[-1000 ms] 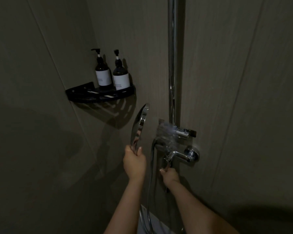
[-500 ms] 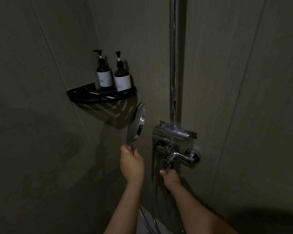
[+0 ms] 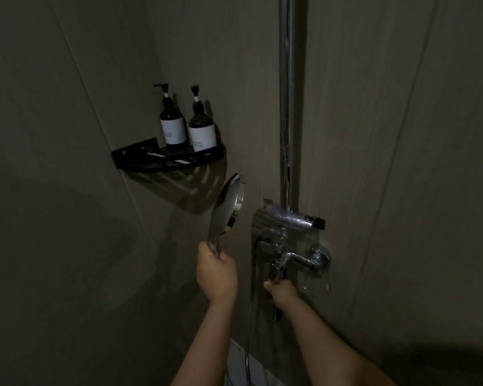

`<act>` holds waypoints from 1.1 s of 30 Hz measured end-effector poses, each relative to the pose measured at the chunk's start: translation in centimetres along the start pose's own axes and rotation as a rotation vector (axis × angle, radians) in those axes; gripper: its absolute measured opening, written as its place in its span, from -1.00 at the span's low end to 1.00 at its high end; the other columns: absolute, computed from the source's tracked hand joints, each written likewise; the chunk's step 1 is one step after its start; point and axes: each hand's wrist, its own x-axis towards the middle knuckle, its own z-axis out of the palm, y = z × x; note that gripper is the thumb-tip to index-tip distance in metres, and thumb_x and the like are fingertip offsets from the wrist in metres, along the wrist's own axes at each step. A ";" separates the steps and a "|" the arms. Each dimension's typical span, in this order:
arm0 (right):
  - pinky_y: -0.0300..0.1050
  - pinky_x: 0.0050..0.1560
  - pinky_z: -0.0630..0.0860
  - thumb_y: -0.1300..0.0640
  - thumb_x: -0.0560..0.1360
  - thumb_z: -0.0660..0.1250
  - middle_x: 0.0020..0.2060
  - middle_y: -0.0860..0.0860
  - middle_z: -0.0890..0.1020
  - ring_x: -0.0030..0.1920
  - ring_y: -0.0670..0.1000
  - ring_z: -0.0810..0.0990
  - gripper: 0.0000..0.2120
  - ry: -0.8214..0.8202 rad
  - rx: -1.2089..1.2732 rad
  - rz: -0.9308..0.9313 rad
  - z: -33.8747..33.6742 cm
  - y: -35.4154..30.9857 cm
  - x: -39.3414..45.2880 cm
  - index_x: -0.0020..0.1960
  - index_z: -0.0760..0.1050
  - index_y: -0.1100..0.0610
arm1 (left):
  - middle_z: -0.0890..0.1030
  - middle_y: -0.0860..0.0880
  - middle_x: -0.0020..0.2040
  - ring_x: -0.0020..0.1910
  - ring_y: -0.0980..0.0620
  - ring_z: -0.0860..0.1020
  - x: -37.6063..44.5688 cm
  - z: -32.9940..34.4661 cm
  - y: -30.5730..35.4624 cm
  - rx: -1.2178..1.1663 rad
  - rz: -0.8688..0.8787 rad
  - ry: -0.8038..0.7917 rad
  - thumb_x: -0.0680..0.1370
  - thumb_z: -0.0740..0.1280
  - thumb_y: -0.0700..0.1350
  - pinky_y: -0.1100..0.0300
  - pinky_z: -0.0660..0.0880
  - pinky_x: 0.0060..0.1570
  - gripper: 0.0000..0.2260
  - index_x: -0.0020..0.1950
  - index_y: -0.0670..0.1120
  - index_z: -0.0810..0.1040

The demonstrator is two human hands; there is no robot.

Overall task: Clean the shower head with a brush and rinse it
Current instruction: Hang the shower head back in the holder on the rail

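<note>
Dim tiled shower corner, left hand fingers clamped on round chrome shower head, right hand fingers gripping chrome tap lever.

place: we see a bathroom shower stall | evidence: tiled walls, chrome riser pipe, mixer valve, corner shelf with 2 pump bottles

Left hand grips shower head upright — right hand on faucet lever.
</note>
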 end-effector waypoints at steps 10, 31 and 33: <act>-0.10 -0.15 0.57 -0.03 0.64 0.00 -0.17 0.16 0.65 -0.15 0.08 0.64 -0.58 -0.355 0.694 -0.055 -5.7 -10.9 -5.2 0.05 0.50 0.25 | 0.60 -0.29 -0.13 -0.09 -0.27 0.57 0.3 -0.9 -0.1 -0.051 -0.028 0.070 0.48 0.29 -0.27 0.06 0.37 -0.17 -0.95 -0.10 -0.23 0.43; -0.11 -0.11 0.50 0.04 0.63 0.07 0.04 0.23 0.59 -0.13 0.07 0.63 -0.62 -0.278 0.594 -0.124 -1.0 -6.4 -3.3 0.18 0.43 0.33 | 0.60 -0.28 -0.08 -0.05 -0.24 0.57 0.6 -1.2 0.1 -0.051 -0.044 0.045 0.49 0.29 -0.27 0.09 0.35 -0.15 -0.91 -0.05 -0.25 0.44; -0.24 -0.41 0.39 0.09 0.61 0.13 -0.32 0.10 0.55 -0.52 -0.12 0.51 -0.72 -0.233 0.285 -0.148 -0.6 -5.5 -2.9 -0.16 0.49 0.22 | 0.60 -0.29 -0.08 -0.05 -0.26 0.57 0.5 -1.1 0.1 -0.048 -0.036 0.042 0.47 0.30 -0.27 0.04 0.39 -0.13 -0.91 -0.06 -0.25 0.44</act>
